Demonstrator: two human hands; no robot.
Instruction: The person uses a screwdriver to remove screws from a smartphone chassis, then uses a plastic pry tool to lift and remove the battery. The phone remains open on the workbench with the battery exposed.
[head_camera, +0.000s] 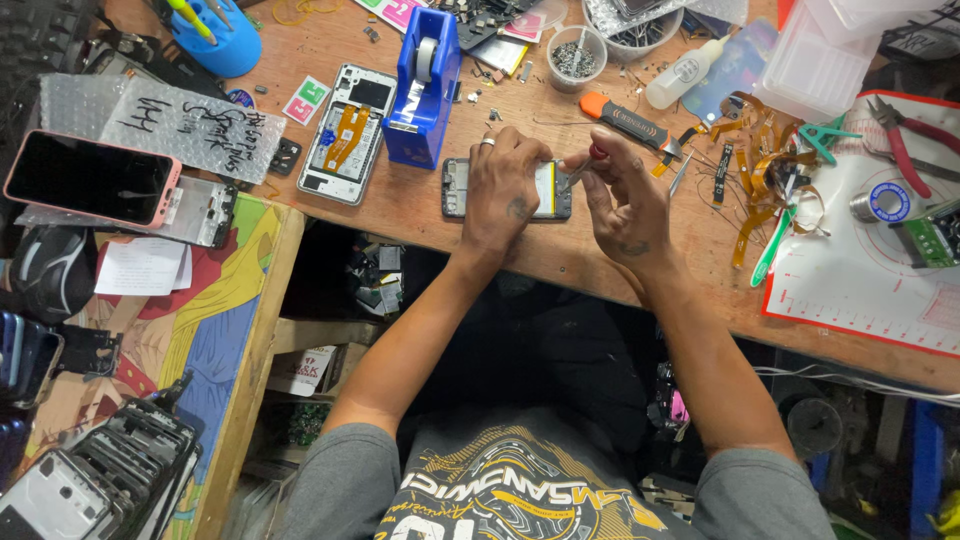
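An opened phone (453, 190) lies on the wooden bench near its front edge, its inside showing a yellow part. My left hand (503, 190) rests flat over the phone's middle and presses it down; a ring is on one finger. My right hand (622, 195) is closed around a small screwdriver (585, 170) with a red cap, its tip pointing at the phone's right end.
A blue tape dispenser (424, 85) and a second opened phone (350, 130) lie to the left. An orange-handled knife (625, 122), loose orange flex cables (760, 165), a cup of screws (575, 58), pliers (905, 140) and a white mat (870, 270) sit right. A pink phone (90, 180) lies far left.
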